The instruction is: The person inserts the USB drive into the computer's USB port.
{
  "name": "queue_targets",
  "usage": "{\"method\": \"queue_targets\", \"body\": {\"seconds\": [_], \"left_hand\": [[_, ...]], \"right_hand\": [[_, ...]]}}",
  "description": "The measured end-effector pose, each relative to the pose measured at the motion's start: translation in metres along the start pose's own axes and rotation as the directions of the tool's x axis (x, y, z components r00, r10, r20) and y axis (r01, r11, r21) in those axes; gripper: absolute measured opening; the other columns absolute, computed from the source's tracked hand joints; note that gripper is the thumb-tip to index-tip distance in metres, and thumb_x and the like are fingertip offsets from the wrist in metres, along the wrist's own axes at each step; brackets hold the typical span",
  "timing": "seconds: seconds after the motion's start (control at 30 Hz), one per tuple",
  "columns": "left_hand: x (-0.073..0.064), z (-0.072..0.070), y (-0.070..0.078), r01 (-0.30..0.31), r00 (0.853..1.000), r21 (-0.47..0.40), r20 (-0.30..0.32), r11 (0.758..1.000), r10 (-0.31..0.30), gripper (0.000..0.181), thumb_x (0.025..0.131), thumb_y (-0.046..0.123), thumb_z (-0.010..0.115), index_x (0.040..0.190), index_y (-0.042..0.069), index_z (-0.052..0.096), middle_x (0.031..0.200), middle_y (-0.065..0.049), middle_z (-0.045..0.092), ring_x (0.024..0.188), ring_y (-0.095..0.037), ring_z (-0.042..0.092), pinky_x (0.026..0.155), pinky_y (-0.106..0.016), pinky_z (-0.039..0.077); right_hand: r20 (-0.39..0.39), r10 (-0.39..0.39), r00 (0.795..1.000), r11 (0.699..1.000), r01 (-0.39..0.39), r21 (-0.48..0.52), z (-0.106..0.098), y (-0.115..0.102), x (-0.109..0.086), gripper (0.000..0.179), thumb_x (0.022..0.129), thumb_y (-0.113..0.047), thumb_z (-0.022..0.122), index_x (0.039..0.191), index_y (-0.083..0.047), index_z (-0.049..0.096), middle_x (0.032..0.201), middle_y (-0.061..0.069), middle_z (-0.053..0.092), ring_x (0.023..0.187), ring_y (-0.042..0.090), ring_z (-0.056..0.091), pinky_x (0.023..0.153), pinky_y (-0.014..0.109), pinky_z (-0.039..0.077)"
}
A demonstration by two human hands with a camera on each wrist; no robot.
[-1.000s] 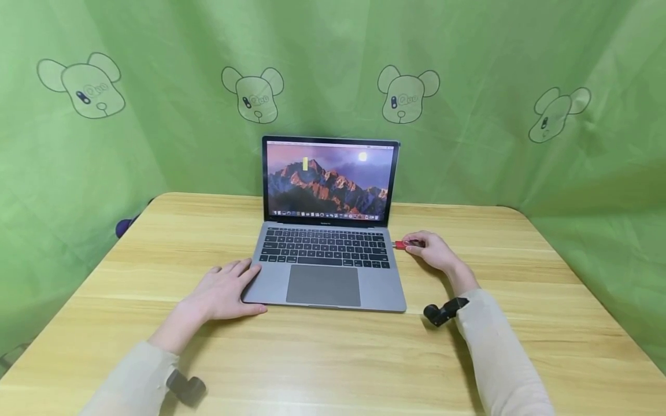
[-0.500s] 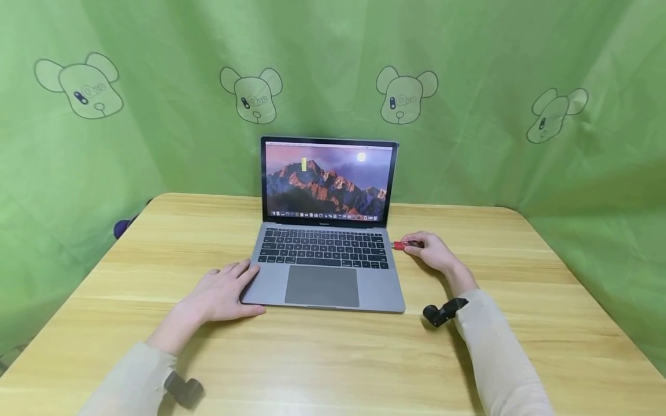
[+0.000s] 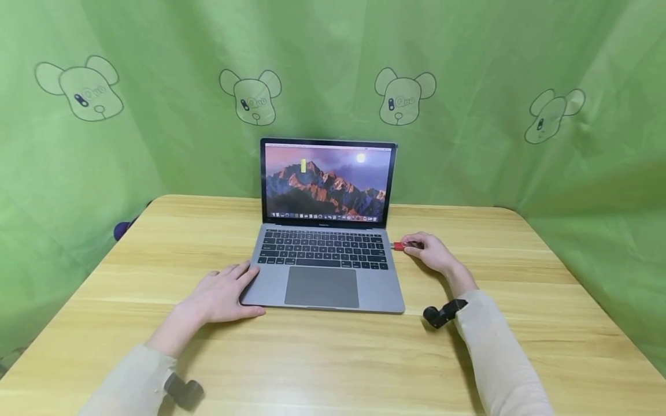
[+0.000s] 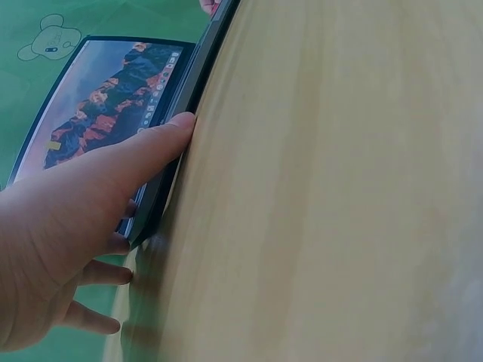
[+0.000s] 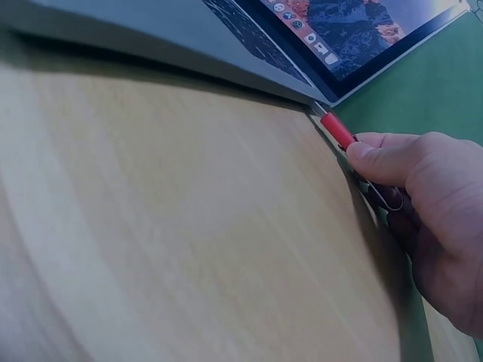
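Observation:
A grey laptop (image 3: 322,286) stands unfolded on the table, its screen lit with a mountain picture. At its right side my right hand (image 3: 429,251) pinches a red USB flash drive (image 3: 399,246) between thumb and fingers. The drive's metal plug (image 5: 318,108) points at the laptop's side edge, with its tip right at that edge in the right wrist view. A thin metal loop (image 5: 394,202) hangs below the fingers. My left hand (image 3: 221,292) rests at the laptop's front left corner, thumb along the front edge and fingers spread by the left side.
The laptop sits near the middle of a light wooden table (image 3: 333,358). Green curtains (image 3: 333,46) printed with bear heads hang close behind and along both sides. A small black camera is worn on each wrist.
The head view has shifted very slightly. Both hands, the laptop and the USB flash drive keep nearly the same places.

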State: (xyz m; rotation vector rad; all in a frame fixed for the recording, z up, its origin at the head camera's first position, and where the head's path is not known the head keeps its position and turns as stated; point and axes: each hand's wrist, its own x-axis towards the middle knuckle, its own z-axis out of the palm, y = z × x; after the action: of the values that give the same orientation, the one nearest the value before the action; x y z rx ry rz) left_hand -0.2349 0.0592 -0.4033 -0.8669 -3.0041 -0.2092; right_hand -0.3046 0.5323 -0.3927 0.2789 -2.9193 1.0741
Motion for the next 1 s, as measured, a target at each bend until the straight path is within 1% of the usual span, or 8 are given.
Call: {"method": "queue_targets", "body": {"seconds": [0.2, 0.4, 0.57, 0.67, 0.87, 1.0], "left_hand": [[0.0003, 0.0012, -0.0005, -0.001, 1.0, -0.009, -0.007, 1.0, 0.001, 0.095, 0.075, 0.073, 0.052, 0.143, 0.008, 0.036, 0.144, -0.019, 0.034, 0.127, -0.039, 0.037, 0.093, -0.06, 0.034], [0.0013, 0.0022, -0.0015, 0.002, 1.0, -0.009, -0.006, 1.0, -0.002, 0.096, 0.074, 0.074, 0.051, 0.143, 0.009, 0.036, 0.145, -0.018, 0.034, 0.127, -0.039, 0.036, 0.093, -0.06, 0.034], [0.0013, 0.0017, -0.0018, 0.002, 1.0, -0.013, -0.008, 1.0, -0.002, 0.096, 0.074, 0.074, 0.051, 0.143, 0.009, 0.036, 0.145, -0.019, 0.034, 0.127, -0.039, 0.036, 0.093, -0.06, 0.034], [0.0013, 0.0003, -0.0018, 0.001, 1.0, -0.012, -0.01, 1.0, -0.001, 0.096, 0.074, 0.074, 0.051, 0.143, 0.009, 0.036, 0.144, -0.019, 0.034, 0.127, -0.039, 0.036, 0.093, -0.06, 0.034], [0.0007, -0.0012, -0.001, 0.002, 1.0, -0.012, -0.003, 1.0, -0.002, 0.096, 0.075, 0.073, 0.052, 0.143, 0.009, 0.036, 0.144, -0.019, 0.034, 0.127, -0.039, 0.036, 0.093, -0.061, 0.034], [0.0004, -0.0008, -0.0008, 0.004, 1.0, -0.009, 0.004, 1.0, -0.004, 0.096, 0.075, 0.074, 0.051, 0.143, 0.009, 0.036, 0.145, -0.018, 0.034, 0.128, -0.039, 0.036, 0.093, -0.061, 0.033]], "right_hand": [[-0.02, 0.027, 0.999, 1.0, -0.027, -0.007, -0.0009, 0.0026, -0.0001, 0.027, 0.092, -0.008, 0.056, 0.115, 0.005, 0.059, 0.118, 0.026, 0.053, 0.112, 0.039, 0.046, 0.1, 0.053, 0.03], [-0.029, 0.023, 0.999, 1.0, -0.023, 0.004, 0.0001, 0.0014, 0.0009, 0.026, 0.09, -0.007, 0.058, 0.112, 0.006, 0.06, 0.115, 0.026, 0.055, 0.109, 0.038, 0.047, 0.099, 0.053, 0.031], [-0.013, 0.021, 1.0, 1.0, -0.021, 0.014, -0.0014, 0.0045, 0.0011, 0.028, 0.088, -0.009, 0.061, 0.112, 0.005, 0.061, 0.113, 0.025, 0.057, 0.106, 0.037, 0.05, 0.096, 0.052, 0.033], [0.002, 0.034, 0.999, 0.999, -0.035, 0.026, -0.0024, 0.0055, 0.0016, 0.03, 0.088, -0.011, 0.063, 0.114, 0.005, 0.061, 0.114, 0.025, 0.058, 0.106, 0.036, 0.05, 0.096, 0.052, 0.033], [0.025, 0.064, 0.998, 0.997, -0.065, 0.032, -0.0035, 0.0066, 0.0026, 0.033, 0.088, -0.013, 0.063, 0.116, 0.004, 0.061, 0.116, 0.025, 0.057, 0.108, 0.036, 0.05, 0.097, 0.052, 0.033], [0.028, 0.057, 0.998, 0.998, -0.058, 0.025, -0.0034, 0.0069, 0.003, 0.032, 0.089, -0.011, 0.062, 0.116, 0.005, 0.06, 0.116, 0.025, 0.058, 0.108, 0.036, 0.05, 0.098, 0.052, 0.033]]}}
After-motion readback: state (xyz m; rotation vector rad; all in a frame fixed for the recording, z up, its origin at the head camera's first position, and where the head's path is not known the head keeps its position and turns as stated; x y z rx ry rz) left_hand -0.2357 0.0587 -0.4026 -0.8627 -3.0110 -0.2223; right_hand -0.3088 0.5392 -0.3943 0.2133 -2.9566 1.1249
